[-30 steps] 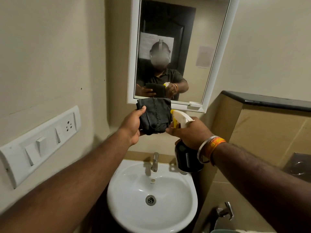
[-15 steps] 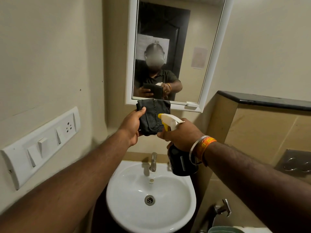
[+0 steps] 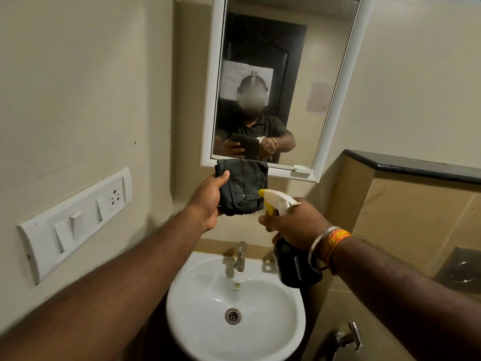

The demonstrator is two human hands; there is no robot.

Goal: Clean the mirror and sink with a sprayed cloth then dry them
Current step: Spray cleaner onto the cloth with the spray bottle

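**Cloth held up for spraying above the basin**

Nearest the viewer, at 6 o'clock, the white sink (image 3: 260, 342) stands with its drain at centre and a metal tap (image 3: 241, 256) on its far rim.

Above the tap, toward 3 o'clock of it, the right hand (image 3: 294, 225) is closed round the neck of a spray bottle (image 3: 294, 267); the dark body hangs below the fist and the white-and-yellow nozzle points toward 9 o'clock at the cloth. Whether a finger is pressing the trigger cannot be told, as the hand hides it.

Just beyond, the left hand (image 3: 210, 201) pinches the folded dark cloth (image 3: 243, 190), thumb on the near face and fingers behind, holding it upright with its top edge overlapping the lower frame of the mirror (image 3: 286, 61) at 12 o'clock.

The cloth looks soft and light, likely limp once wet; a pinch at its 9 o'clock edge keeps the face clear for spray. The bottle seems rigid and light enough for one hand, best taken at the neck.

A switch panel (image 3: 75, 220) lies at 9 o'clock.
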